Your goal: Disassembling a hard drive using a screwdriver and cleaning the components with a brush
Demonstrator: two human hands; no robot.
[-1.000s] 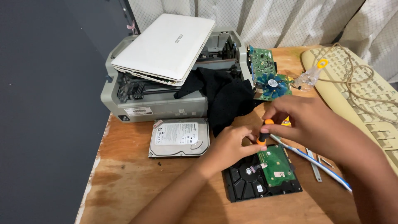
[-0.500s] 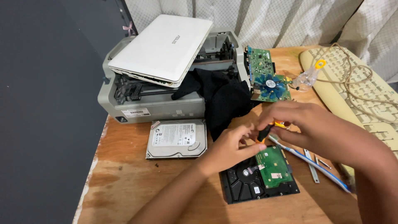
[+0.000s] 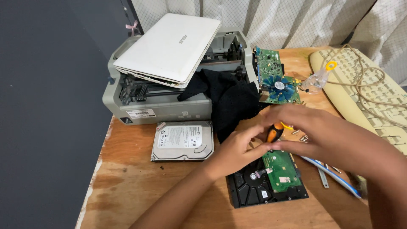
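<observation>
Near the front edge of the surface (image 3: 140,178), the left hand (image 3: 237,150) and right hand (image 3: 309,131) close together on an orange-handled screwdriver (image 3: 274,132), holding it over the upturned hard drive (image 3: 265,182) where its green circuit board faces up for access.

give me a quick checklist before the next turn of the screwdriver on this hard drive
1. Screwdriver gripped by right hand: ok.
2. Left hand steadying beside the tool: ok.
3. Black hard drive flat on table, green board up: ok.
4. Tip seated in a screw: cannot tell, hands hide it.
5. Loose screws lying apart from the drive: ok.
6. Silver hard drive out of the way: ok.
</observation>
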